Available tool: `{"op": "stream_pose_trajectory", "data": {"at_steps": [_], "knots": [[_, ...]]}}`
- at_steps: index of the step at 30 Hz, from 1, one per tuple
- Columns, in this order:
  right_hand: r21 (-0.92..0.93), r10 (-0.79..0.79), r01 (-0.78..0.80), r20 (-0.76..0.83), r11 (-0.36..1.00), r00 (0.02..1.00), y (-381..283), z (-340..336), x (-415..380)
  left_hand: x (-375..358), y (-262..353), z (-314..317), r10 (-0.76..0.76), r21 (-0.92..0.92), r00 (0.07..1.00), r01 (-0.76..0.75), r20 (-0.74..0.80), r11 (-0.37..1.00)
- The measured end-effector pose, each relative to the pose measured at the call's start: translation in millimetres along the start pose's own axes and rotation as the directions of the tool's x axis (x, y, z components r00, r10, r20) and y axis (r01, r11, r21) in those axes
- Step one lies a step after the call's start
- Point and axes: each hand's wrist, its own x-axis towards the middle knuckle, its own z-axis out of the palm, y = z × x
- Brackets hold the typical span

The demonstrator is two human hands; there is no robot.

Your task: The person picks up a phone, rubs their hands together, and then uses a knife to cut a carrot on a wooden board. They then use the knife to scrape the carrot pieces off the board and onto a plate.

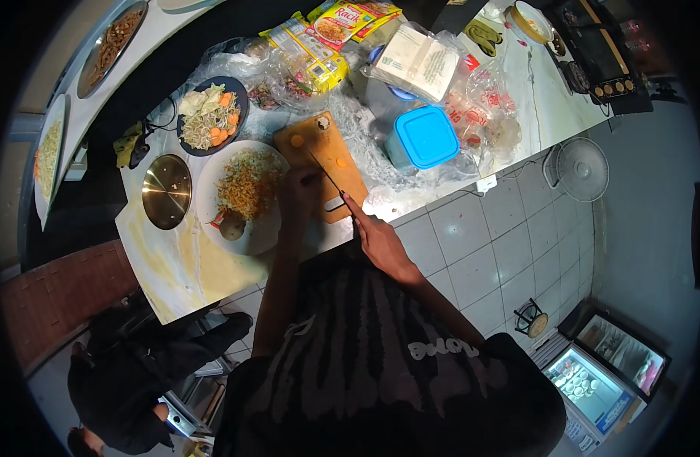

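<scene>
A thin dark knife [326, 173] slants across a wooden cutting board [348, 179] near the middle of the frame, its handle end toward the lower right. Two small round orange pieces [341, 162] lie on the board, one on either side of the blade. The board's lower end is near the edge of a marble-patterned table [186, 266], which slopes from lower left to upper right. Bare tabletop shows at the lower left, below a shiny metal bowl [166, 192].

The right hand [383, 244] is partly closed around the knife handle, index finger reaching forward along it. The left hand [300, 186] is bent over the board's left side, in shadow; how far its fingers are open, and whether they grip anything, I cannot tell.

Close on the left, a large white plate [206, 179] of shredded food crowds the board. Above it sits a dark plate [242, 100] of vegetables. Clear plastic bags [289, 91] and yellow packets [331, 70] fill the top centre; a blue-lidded tub [426, 137] stands to the board's right. Another person [129, 388] is at lower left.
</scene>
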Motion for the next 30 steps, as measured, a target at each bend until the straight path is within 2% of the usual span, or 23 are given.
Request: {"op": "stream_pose_trajectory", "data": {"at_steps": [6, 10, 12, 16, 18, 21, 30], "knots": [[-0.004, -0.066, 0.066, -0.038, 0.998, 0.997, 6, 2, 3, 4, -3, 1, 0.021, 0.02, 1.0, -0.021, 0.003, 1.0], [-0.024, -0.049, 0.048, -0.03, 0.999, 0.998, 12, 6, 4, 6, -3, 1, 0.078, -0.011, 0.997, -0.079, -0.029, 0.997], [-0.1, -0.09, 0.083, -0.069, 0.992, 0.994, 15, 10, 7, 7, -3, 0, 0.062, -0.02, 0.998, -0.062, 0.009, 0.998], [-0.086, -0.044, 0.038, -0.068, 0.996, 0.997, 12, 10, 6, 7, -6, 1, 0.084, 0.036, 0.996, -0.083, -0.016, 0.996], [-0.02, -0.077, 0.075, -0.088, 0.997, 0.993, 14, 12, 6, 9, -9, 2, 0.036, 0.026, 0.999, -0.036, -0.01, 0.999], [-0.033, -0.12, 0.118, -0.082, 0.992, 0.989, 16, 14, 2, 9, -12, 3, 0.072, 0.097, 0.996, -0.067, -0.049, 0.993], [-0.004, -0.121, 0.121, -0.078, 0.993, 0.99, 13, 9, 0, 6, -2, -1, 0.087, 0.123, 0.994, -0.078, -0.064, 0.989]]}}
